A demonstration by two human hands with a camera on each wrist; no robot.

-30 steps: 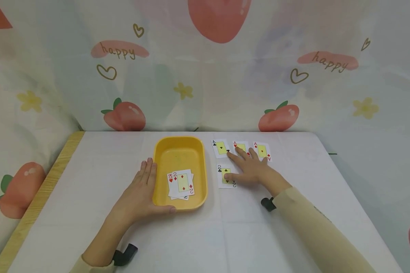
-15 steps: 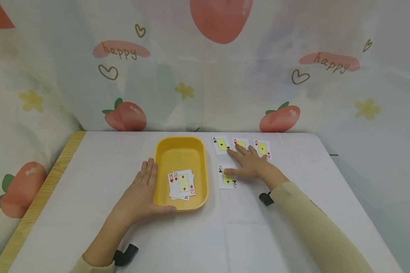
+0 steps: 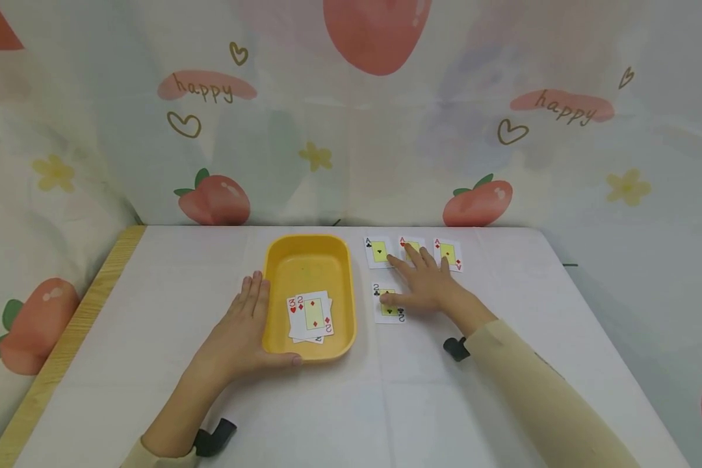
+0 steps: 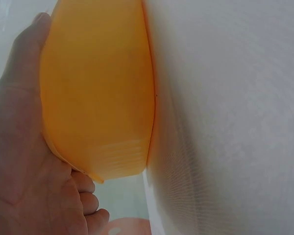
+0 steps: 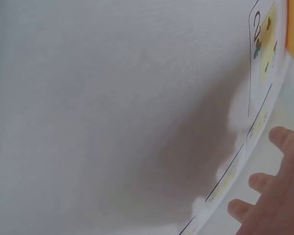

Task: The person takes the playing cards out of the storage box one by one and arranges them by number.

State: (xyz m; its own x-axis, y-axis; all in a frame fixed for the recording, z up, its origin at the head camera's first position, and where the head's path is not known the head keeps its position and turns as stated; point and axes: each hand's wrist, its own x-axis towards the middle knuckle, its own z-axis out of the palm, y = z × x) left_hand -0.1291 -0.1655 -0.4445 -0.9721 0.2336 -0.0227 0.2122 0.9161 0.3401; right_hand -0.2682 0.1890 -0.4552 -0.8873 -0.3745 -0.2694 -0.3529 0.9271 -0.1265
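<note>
My left hand (image 3: 234, 344) lies along the left side of a yellow plastic tray (image 3: 307, 263), fingers straight, thumb at its near rim. In the left wrist view, the palm and thumb border the tray wall (image 4: 98, 88). Inside the tray, a two of diamonds (image 3: 314, 315) overlaps a three of hearts (image 3: 293, 315) and another card. My right hand (image 3: 429, 286) is spread over playing cards on the table, holding none. Its fingers overlap the ace of hearts (image 3: 405, 242), and its thumb overlaps the two of clubs (image 3: 390, 317). The right wrist view shows fingertips above the cards.
The ace of clubs (image 3: 377, 253) and ace of diamonds (image 3: 448, 252) lie either side of the ace of hearts, along the back of the white-covered table (image 3: 351, 416). A fruit-patterned cloth (image 3: 351, 130) hangs behind. Bare wood (image 3: 58, 351) shows along the left edge.
My right hand has shifted slightly toward the back of the table over the cards. The left hand, tray and cards stay in place.
</note>
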